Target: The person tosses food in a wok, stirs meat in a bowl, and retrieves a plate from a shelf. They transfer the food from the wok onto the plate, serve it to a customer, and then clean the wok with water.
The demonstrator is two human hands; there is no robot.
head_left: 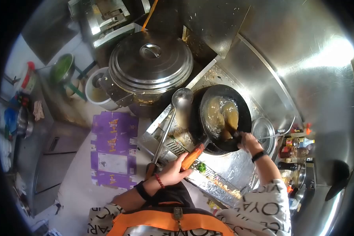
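Observation:
My left hand [175,172] is wrapped round the orange wooden handle [192,156] of a black wok [246,114] on the stove. Brown pieces of food [220,114] lie in bubbling liquid inside the wok. At the wok's lower right rim, my right hand [251,144] is closed; what it holds is too dark and small to name. A long-handled metal ladle [182,98] rests left of the wok, its bowl near the rim.
A large lidded steel pot [150,61] stands at the upper left, beside a white container [99,94]. Flattened purple cardboard [113,149] lies on the floor. Bottles and jars [297,152] stand at the right, near a clear round lid or bowl [263,131].

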